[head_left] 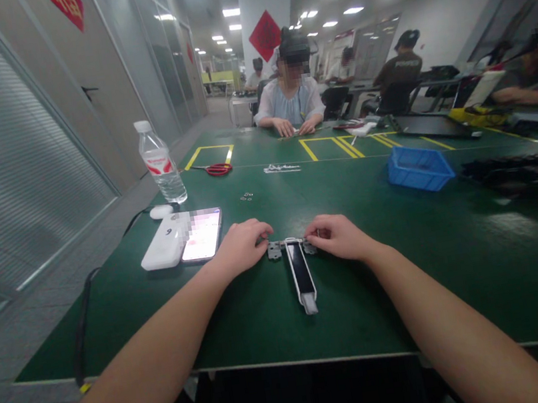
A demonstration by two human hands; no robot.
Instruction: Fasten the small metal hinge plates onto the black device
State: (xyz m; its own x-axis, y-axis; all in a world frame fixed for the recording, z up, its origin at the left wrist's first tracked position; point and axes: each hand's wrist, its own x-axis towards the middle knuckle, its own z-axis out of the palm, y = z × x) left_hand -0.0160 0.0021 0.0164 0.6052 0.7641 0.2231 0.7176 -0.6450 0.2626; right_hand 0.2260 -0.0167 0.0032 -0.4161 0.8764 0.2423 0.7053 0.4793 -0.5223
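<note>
On the green table in front of me lies a narrow device with a black face and a white frame [301, 270], its grey end [309, 303] pointing toward me. A thin metal bar crosses its far end. Small grey metal hinge brackets stick out on both sides: a left bracket [274, 250] and a right bracket [309, 248]. My left hand [245, 244] is closed, fingertips pinched at the left bracket's outer end. At the right bracket my right hand [338, 234] is closed likewise, thumb and fingers together. The fingers partly hide both grip points.
To the left are a phone [202, 236], a white box-like item [161, 243], a white case [161, 211] and a water bottle [163, 167]. Farther off lie small metal parts [247, 197], white strips [281, 168], red-handled scissors [218, 168] and a blue bin [418, 169]. A person [289, 94] sits opposite.
</note>
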